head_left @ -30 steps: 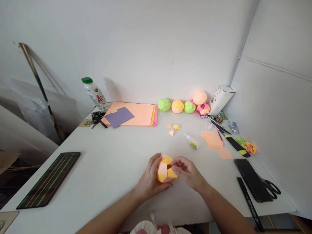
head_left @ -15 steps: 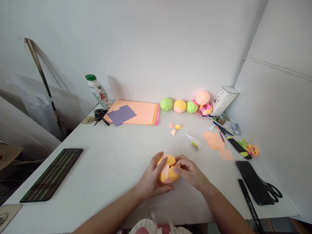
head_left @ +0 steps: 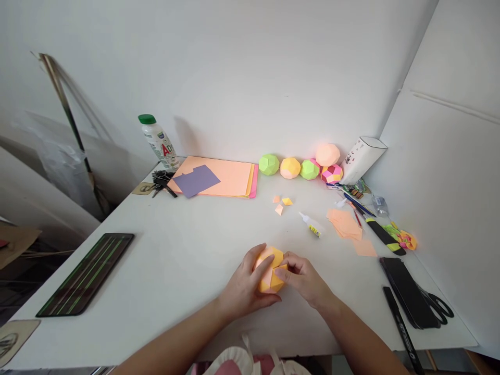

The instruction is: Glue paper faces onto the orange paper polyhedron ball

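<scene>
Above the front part of the white table I hold a faceted paper ball point(head_left: 269, 279) in yellow and peach. My left hand point(head_left: 247, 284) is wrapped round its left side, with the thumb underneath and fingers across the top. On the right side of the ball, my right hand point(head_left: 302, 276) pinches a yellow flap by a narrow gap between the facets. Beyond the hands lie small paper pieces point(head_left: 287, 201) in peach and yellow, and a small glue bottle point(head_left: 311, 225) rests on its side.
Finished-looking paper balls point(head_left: 290, 167) line the wall. Peach paper squares point(head_left: 344, 224), a utility knife point(head_left: 385, 235), a phone-like black slab point(head_left: 408, 291), scissors point(head_left: 437, 307) and a marker point(head_left: 402, 328) lie rightward. Coloured sheets point(head_left: 230, 177), keys point(head_left: 164, 182) and a bottle point(head_left: 159, 143) stand at the back left.
The gap between the ball's facets has narrowed as my right fingers press the yellow flap inward. My left hand keeps its hold. The whole view has shifted slightly.
</scene>
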The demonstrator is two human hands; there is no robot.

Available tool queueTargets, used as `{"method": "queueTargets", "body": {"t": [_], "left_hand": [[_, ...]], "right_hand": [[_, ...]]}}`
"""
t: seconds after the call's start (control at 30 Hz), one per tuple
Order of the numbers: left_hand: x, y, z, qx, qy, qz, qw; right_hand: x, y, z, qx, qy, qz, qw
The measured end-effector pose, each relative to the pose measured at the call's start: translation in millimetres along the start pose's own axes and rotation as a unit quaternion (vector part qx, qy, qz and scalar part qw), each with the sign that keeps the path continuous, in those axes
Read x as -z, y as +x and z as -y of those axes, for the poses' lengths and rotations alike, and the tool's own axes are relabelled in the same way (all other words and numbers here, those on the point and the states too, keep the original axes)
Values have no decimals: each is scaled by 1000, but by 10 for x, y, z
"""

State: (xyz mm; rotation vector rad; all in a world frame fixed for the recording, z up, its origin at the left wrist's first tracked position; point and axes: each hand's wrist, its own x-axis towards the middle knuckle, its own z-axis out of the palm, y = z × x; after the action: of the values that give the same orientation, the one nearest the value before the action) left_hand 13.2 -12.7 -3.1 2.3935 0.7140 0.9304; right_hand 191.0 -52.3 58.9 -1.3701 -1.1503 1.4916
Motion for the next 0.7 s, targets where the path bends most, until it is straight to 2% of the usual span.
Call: {"method": "queueTargets", "body": {"t": [0.2, 0.4, 0.7], "left_hand": [[1, 3, -21, -3, 24, -7, 1000], [-48, -11, -40, 22, 42, -16, 999], [-60, -10, -52, 4, 45, -19, 999]], "right_hand": [[-33, -6, 26, -13, 43, -11, 999], [-52, -7, 20, -31, 63, -12, 997], [-78, -9, 32, -37, 72, -13, 997]]}}
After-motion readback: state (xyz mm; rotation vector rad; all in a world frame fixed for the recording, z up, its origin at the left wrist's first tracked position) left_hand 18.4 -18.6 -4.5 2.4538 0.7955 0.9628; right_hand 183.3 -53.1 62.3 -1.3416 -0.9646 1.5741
